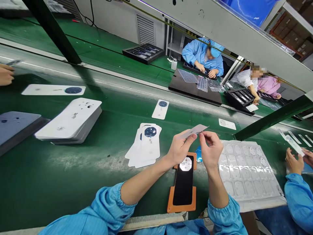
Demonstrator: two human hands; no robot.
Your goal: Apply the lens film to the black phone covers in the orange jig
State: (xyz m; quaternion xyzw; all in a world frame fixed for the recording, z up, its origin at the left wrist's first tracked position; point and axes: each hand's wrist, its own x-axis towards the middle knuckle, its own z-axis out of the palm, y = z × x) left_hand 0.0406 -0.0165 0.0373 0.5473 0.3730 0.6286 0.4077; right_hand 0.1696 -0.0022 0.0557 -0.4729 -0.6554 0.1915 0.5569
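Observation:
My left hand (182, 147) is closed on a white phone back cover (195, 130), which it holds tilted above the bench with the thumb on the near side. My right hand (211, 147) pinches at the right edge of the same cover; whether a small piece is also between its fingertips is hidden. Below my hands lies an orange fixture (183, 208) with a black insert (183, 186) and a white camera-shaped patch (186, 164) at its far end. To the left, several white covers with dark camera areas (148, 145) lie fanned in a pile.
A tall stack of white covers (70, 119) and a greyish stack (18, 127) stand left. Single covers (160, 109) lie farther back. A clear blister tray (246, 169) sits right, beside a co-worker's hands (294, 161). Green posts (274, 116) and an overhead beam cross the bench.

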